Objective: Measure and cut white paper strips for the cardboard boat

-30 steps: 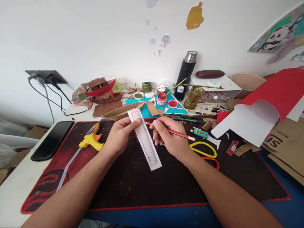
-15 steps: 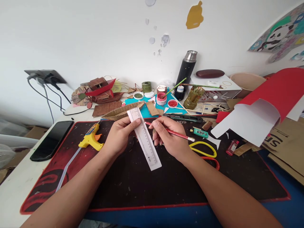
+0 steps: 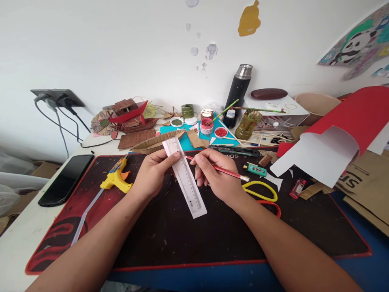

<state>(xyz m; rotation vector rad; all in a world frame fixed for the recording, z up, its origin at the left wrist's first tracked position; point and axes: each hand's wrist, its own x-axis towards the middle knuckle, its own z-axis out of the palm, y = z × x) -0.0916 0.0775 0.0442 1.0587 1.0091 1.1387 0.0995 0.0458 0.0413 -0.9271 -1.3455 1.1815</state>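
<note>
My left hand (image 3: 154, 172) pinches a clear ruler (image 3: 189, 184) laid along a white paper strip (image 3: 199, 213), thumb on top and fingers behind. Both slant down to the right above the black mat. In my right hand (image 3: 219, 174) is a red pencil (image 3: 228, 172), gripped near its point, with the eraser end toward the right. The pencil's tip meets the ruler's right edge close to my left thumb. Just beyond my right wrist lie scissors with a yellow and a red handle loop (image 3: 263, 190), partly hidden by the forearm.
A yellow glue gun (image 3: 117, 178) rests left on the mat (image 3: 170, 247), beside a black phone (image 3: 67, 180). Behind are a cardboard boat shape (image 3: 158, 142), paint pots (image 3: 207, 127) and a dark flask (image 3: 238, 87). Lighters (image 3: 297, 189) and a rolled red sheet (image 3: 346, 117) lie right.
</note>
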